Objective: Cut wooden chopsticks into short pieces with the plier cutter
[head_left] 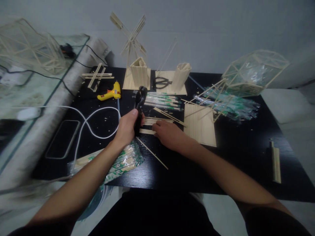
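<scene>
Near the middle of the black table, my left hand (127,127) is closed around a black tool (140,101), which looks like a hot glue gun or clamp and stands upright. Pale wooden sticks (159,121) lie side by side just right of it. My right hand (168,132) rests on their right part with its fingers bent; whether it pinches a stick is hidden. A single thin stick (152,153) lies slanted below the tool. Two loose sticks (170,117) lie above my right hand, near a flat wooden board (199,126).
A yellow glue gun (112,92), white cable (94,111) and phone-shaped object (63,139) lie left. Behind stand two wooden towers (139,73). Plastic-wrapped sticks (128,160) lie in front; a stick frame (256,72) and wrappers (236,105) are right. The table's front edge (172,190) is near my body.
</scene>
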`<state>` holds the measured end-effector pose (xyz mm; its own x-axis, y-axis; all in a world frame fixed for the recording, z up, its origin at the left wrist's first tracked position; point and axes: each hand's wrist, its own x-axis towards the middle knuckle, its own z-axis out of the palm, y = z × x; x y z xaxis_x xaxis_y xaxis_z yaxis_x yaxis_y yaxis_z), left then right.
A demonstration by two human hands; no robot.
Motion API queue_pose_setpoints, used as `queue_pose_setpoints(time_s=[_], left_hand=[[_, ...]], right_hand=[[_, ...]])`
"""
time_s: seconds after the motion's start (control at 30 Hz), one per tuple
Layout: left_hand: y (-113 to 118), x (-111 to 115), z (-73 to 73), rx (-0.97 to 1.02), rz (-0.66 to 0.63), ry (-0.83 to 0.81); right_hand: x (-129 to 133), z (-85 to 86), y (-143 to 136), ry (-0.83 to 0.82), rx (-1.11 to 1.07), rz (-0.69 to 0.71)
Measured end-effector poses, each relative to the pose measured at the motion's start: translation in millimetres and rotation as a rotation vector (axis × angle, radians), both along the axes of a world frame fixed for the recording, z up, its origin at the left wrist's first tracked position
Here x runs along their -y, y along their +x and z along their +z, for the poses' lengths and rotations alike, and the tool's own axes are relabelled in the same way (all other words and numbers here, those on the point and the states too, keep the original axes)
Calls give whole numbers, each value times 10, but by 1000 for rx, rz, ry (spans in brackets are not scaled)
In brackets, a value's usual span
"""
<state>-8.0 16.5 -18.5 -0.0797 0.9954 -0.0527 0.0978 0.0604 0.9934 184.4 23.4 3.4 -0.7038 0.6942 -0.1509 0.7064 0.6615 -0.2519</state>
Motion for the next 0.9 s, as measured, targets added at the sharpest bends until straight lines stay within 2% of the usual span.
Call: queue_pose_setpoints(time_s=[0.13, 0.9], left_hand=[[2, 4, 1, -8, -46, 73], [-30, -12, -31, -12, -31, 87]], right_hand=[[-5, -14, 2, 5, -3, 2], [-32, 22, -4, -12, 23, -19]])
